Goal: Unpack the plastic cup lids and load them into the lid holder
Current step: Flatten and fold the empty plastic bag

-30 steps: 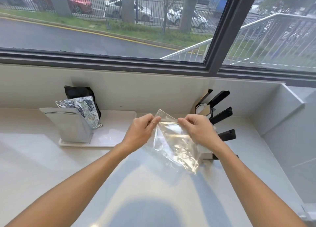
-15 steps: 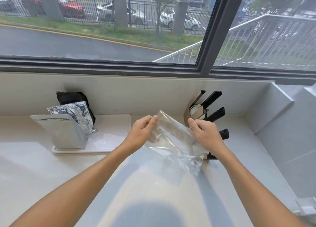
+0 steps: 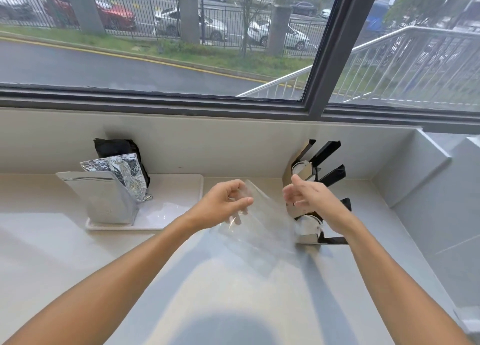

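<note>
A clear, crumpled plastic bag [image 3: 262, 228] hangs over the white counter, and my left hand [image 3: 223, 204] pinches its upper left edge. My right hand [image 3: 309, 196] hovers just right of the bag with loosely spread fingers, apart from the plastic and holding nothing. Behind that hand stands the black lid holder [image 3: 324, 168] with slanted fins against the back wall. Pale round lids [image 3: 309, 226] sit in its lower slot, and another lid [image 3: 298, 168] shows in an upper slot. I cannot tell whether the bag holds any lids.
A white tray [image 3: 176, 204] at the back left carries a silver foil pouch [image 3: 104, 199], a crumpled foil bag [image 3: 124, 170] and a black bag [image 3: 117, 147]. A window sill runs along the back; a grey wall [image 3: 428, 202] closes the right side.
My right hand has let go of the bag and moved right toward the lid holder. The bag has swung lower, held by the left hand alone.
</note>
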